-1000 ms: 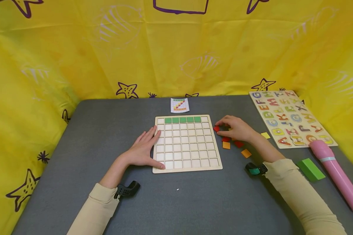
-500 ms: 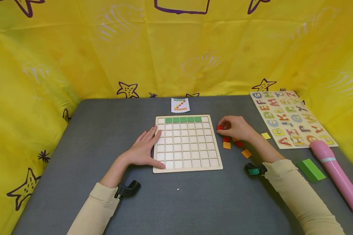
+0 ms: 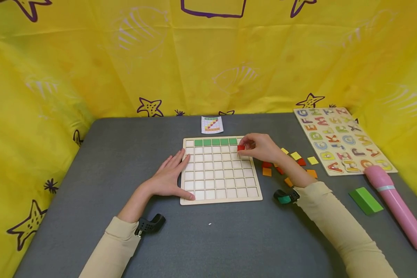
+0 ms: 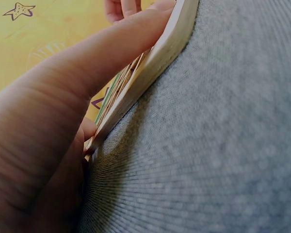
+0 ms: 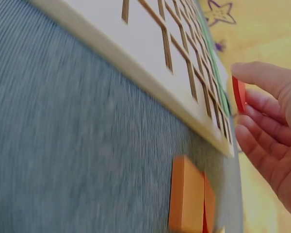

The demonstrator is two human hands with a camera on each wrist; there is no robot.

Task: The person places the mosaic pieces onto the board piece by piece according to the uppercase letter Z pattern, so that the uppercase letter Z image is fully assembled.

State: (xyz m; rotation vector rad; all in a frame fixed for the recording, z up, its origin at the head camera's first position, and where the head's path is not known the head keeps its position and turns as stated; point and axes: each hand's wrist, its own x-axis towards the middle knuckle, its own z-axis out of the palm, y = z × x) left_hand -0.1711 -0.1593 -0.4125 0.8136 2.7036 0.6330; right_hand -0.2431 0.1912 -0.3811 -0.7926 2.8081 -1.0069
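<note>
A square wooden grid board (image 3: 219,170) lies on the grey table, with several green tiles (image 3: 216,142) filling most of its far row. My left hand (image 3: 166,177) rests along the board's left edge, fingers spread and thumb on the near corner; in the left wrist view the thumb (image 4: 111,53) lies over the rim. My right hand (image 3: 262,147) is above the board's far right corner. Between thumb and fingers it pinches a red square tile (image 3: 241,148), seen edge-on as a red tile (image 5: 239,94) in the right wrist view.
Loose orange tiles (image 3: 266,172), yellow tiles (image 3: 312,160) and red tiles (image 3: 301,161) lie right of the board. A pattern card (image 3: 212,125) sits behind it. Farther right are an alphabet puzzle (image 3: 345,141), a green block (image 3: 366,200) and a pink microphone-shaped object (image 3: 399,208).
The right hand has picked up the red tile from the pile and carried it left over the board's far right corner. The left hand stays in place.
</note>
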